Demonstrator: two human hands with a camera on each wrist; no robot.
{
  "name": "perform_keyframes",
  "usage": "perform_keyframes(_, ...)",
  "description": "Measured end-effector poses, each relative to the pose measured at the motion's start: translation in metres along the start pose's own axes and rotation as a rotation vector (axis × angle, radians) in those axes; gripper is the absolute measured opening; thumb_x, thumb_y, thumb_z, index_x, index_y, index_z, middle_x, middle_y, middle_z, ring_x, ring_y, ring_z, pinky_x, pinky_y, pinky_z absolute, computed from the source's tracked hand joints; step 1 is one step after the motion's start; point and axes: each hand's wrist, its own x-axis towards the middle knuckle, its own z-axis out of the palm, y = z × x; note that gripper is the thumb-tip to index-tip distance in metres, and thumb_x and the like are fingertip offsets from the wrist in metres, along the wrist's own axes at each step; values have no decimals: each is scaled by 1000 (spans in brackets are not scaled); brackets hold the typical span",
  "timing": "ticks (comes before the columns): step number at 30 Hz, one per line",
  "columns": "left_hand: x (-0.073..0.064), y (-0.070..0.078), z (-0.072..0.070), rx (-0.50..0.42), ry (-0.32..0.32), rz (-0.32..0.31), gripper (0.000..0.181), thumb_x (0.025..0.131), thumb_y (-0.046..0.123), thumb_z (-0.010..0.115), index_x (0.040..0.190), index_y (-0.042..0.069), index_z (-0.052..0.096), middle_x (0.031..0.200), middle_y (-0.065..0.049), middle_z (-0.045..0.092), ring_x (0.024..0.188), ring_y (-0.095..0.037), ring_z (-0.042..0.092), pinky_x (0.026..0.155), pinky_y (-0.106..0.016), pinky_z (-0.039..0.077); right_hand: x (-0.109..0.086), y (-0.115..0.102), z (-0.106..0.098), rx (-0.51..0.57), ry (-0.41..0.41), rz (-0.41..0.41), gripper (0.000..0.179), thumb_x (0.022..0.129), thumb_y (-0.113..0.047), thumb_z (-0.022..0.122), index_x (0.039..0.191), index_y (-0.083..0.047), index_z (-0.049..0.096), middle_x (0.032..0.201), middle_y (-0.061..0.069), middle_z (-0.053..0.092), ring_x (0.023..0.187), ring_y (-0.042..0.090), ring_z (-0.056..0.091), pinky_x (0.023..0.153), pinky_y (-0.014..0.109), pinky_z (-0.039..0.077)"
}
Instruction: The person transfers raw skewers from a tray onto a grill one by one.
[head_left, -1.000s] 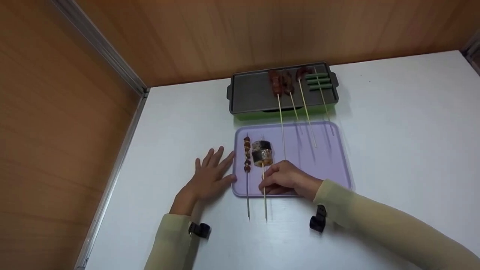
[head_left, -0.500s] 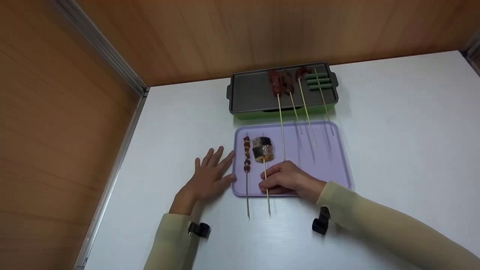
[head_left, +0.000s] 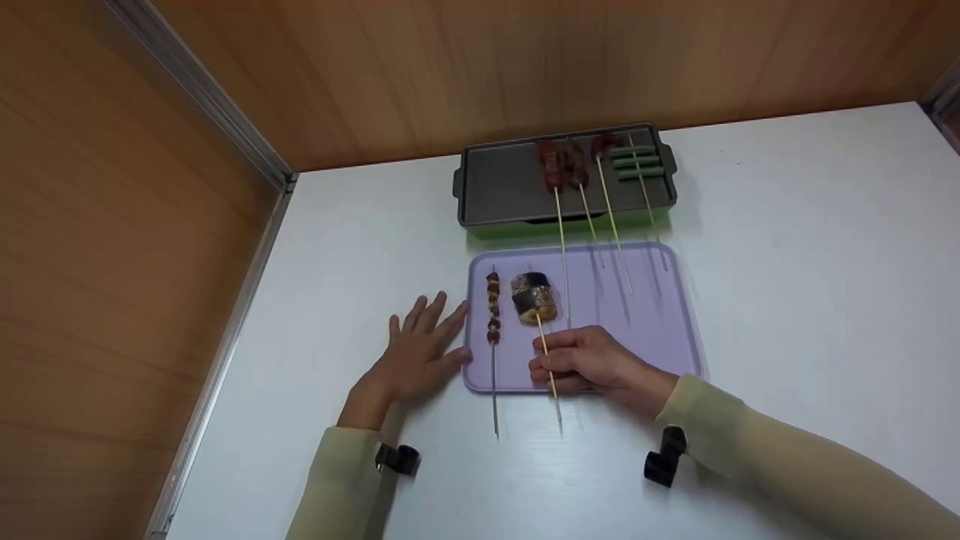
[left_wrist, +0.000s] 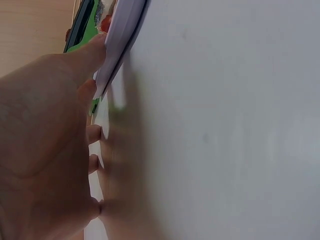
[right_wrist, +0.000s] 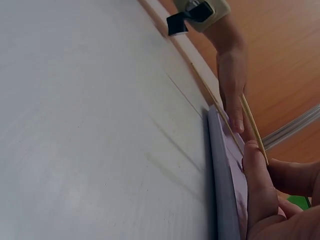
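My right hand pinches the stick of a skewer threaded with chunky dark-and-pale food pieces, over the lilac tray. In the right wrist view, thumb and finger close on that stick. The stick's lower end points toward the tray's front edge and slants right. My left hand lies with fingers spread on the table, its thumb and index fingertip at the tray's left rim. Left of the held skewer, a thin skewer with small reddish-brown pieces lies on the tray.
Behind the tray stands a green grill with a dark plate. On its right half lie a red skewer, a brown one, a curled dark-red one and a green one. Their sticks reach out over the tray. Wooden panels border the white table.
My right hand has shifted to the right with the chunky skewer, whose stick has swung from nearly straight to a slant. The left hand and the other skewers have stayed in place.
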Motion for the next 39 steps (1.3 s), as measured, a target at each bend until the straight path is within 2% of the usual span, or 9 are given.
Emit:
perform_keyframes(7, -1, 0, 0, -6, 5, 9, 67, 98, 61, 40, 157, 37, 17, 165, -5, 6, 149, -33, -4, 109, -69, -2, -14, 0, 7, 8, -20, -20, 50, 93, 1, 63, 139, 13, 45, 100, 17, 72, 90, 22, 72, 78, 33, 56)
perform_keyframes(15, -1, 0, 1, 22, 14, -6, 68, 97, 61, 42, 157, 37, 19, 165, -5, 6, 149, -33, -4, 110, -68, -1, -23, -10, 29, -91, -149, -81, 48, 97, -1, 58, 141, 11, 43, 101, 19, 72, 87, 20, 72, 74, 33, 58)
perform_keyframes(19, -1, 1, 1, 27, 7, -18, 67, 98, 61, 41, 157, 38, 18, 165, -4, 6, 149, -33, -3, 111, -67, -1, -23, -20, 36, -105, -168, -98, 47, 97, -1, 59, 140, 11, 45, 103, 20, 72, 88, 21, 72, 74, 34, 58)
perform_keyframes(23, -1, 1, 0, 21, 8, -10, 67, 98, 61, 40, 157, 38, 18, 165, -5, 7, 149, -34, -2, 110, -68, -1, -19, -34, 38, -88, -128, -100, 44, 96, -2, 60, 137, 11, 48, 103, 20, 72, 90, 22, 72, 79, 38, 57)
perform_keyframes(29, 0, 1, 1, 25, 7, -3, 67, 98, 62, 40, 157, 38, 18, 165, -4, 7, 149, -34, -2, 110, -67, 0, -8, -59, 30, -79, -32, -105, 41, 96, -4, 62, 134, 8, 53, 107, 20, 71, 96, 24, 71, 82, 37, 56)
perform_keyframes(35, 0, 3, 0, 17, 17, -17, 68, 97, 61, 42, 156, 38, 19, 165, -5, 8, 149, -33, -2, 110, -68, -1, 11, -86, 18, -42, 93, -99, 35, 95, -3, 63, 128, 6, 59, 109, 19, 71, 94, 23, 72, 81, 35, 56)
perform_keyframes(39, -2, 3, 1, 16, 21, -16, 68, 97, 61, 42, 157, 37, 20, 165, -4, 8, 149, -33, -3, 110, -68, -2, 25, -100, 9, -10, 134, -88, 34, 96, -1, 60, 129, 7, 57, 108, 18, 71, 91, 21, 72, 82, 34, 56)
